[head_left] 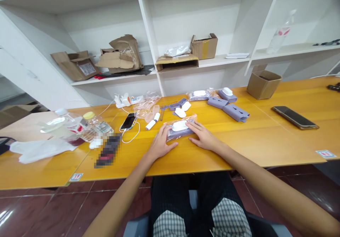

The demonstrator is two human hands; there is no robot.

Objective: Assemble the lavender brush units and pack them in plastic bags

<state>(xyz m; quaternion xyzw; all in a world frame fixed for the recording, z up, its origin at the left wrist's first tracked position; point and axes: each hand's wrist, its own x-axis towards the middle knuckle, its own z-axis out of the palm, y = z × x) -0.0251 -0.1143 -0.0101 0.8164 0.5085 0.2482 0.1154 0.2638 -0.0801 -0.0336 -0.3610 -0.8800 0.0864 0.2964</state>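
A clear plastic-wrapped package lies on the table before me, with a purple body and a white oval piece on top. My left hand rests at its left end, fingers stretched out against the wrapping and thumb spread over the table. At the right end, my right hand touches the package with extended fingers, its thumb apart on the wood. Just behind are loose white oval pieces and small purple parts. White-and-grey small pieces lie to the left.
Perforated purple cases and another wrapped package lie further back. A charging phone and bottles stand left. On the right are a large phone and an open cardboard box. White shelving rises behind.
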